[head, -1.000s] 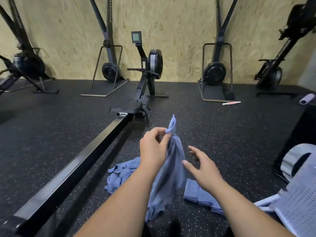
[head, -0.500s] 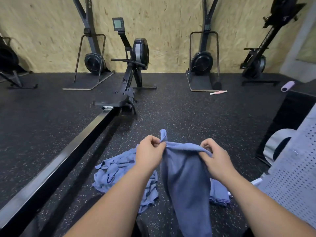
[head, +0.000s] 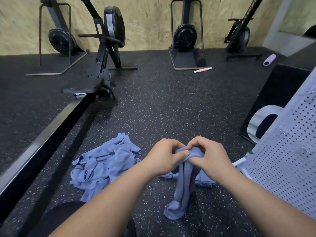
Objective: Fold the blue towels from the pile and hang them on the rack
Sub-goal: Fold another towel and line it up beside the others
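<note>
A blue towel (head: pixel 183 189) hangs doubled over from both my hands above the dark floor. My left hand (head: pixel 164 156) and my right hand (head: pixel 209 157) pinch its top edge side by side, knuckles nearly touching. A crumpled pile of blue towels (head: pixel 104 165) lies on the floor to the left. Folded blue towels (head: pixel 206 183) lie flat behind the hanging one, mostly hidden. A white perforated panel (head: pixel 289 161), likely the rack, stands at the right edge.
A rowing machine's long black rail (head: pixel 42 142) runs diagonally at the left, its flywheel (head: pixel 113 26) near the wall. More machines stand along the back wall. A black box (head: pixel 277 93) sits at the right, with a pink stick (head: pixel 202 70) and lilac roller (head: pixel 269 59) further back.
My right hand took hold of the towel's top edge, the hands spread it wide, then came together so the towel now hangs doubled. The view tilted down and right.
</note>
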